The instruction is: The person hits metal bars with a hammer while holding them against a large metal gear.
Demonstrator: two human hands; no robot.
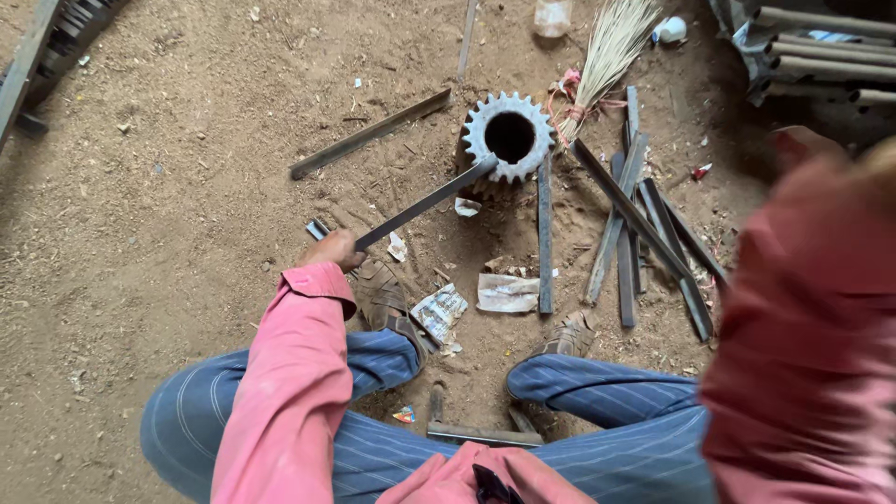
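Steel strip (425, 203) clenched in your left hand (333, 249) rests its tip on the gear (509, 136); other strips (644, 224) lie untouched; right hand's fingers hidden.

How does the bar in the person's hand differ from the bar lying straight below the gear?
The held bar slants, its far end propped on the gear, gripped by the left hand; the lying bar rests flat on the dirt, untouched. The held bar runs diagonally; the lying bar points straight toward the person. Both are long, flat, dark metal strips.
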